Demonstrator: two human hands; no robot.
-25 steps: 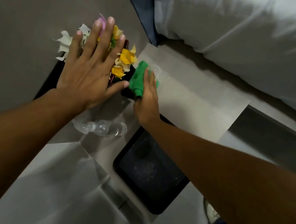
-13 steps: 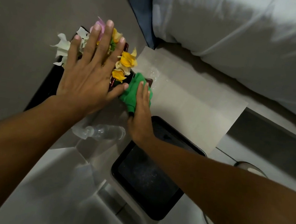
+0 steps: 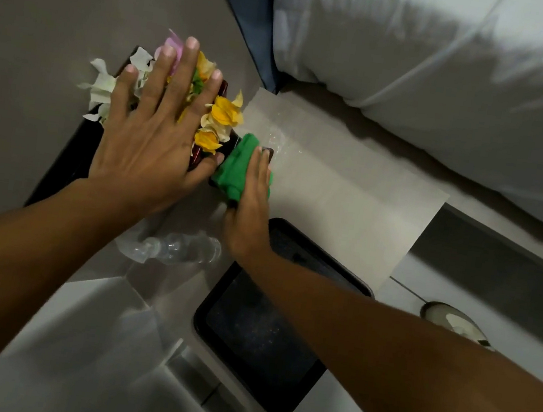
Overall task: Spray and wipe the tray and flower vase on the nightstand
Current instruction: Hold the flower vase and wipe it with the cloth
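1. Black, glossy, rounded-rectangle tray (image 3: 259, 342) lies empty at lower centre of the frame on the pale grey nightstand top (image 3: 351, 195); the right forearm crosses above its upper right corner.
2. Clear plastic bottle (image 3: 178, 249) lies on its side just left of the tray, below the left wrist.
3. Right hand (image 3: 252, 199), at centre frame, has its fingers flat and together, pressing a bright green cloth (image 3: 235, 168) against the dark side of the flower vase (image 3: 206, 155).
4. Left hand (image 3: 155, 135), left of centre, is spread wide open, palm down on the yellow, white and pink flowers (image 3: 221, 114), gripping nothing; its thumb reaches the cloth.
5. Droplets glisten on the nightstand just right of the cloth.
6. White bedding (image 3: 455, 57) fills the upper right of the frame.
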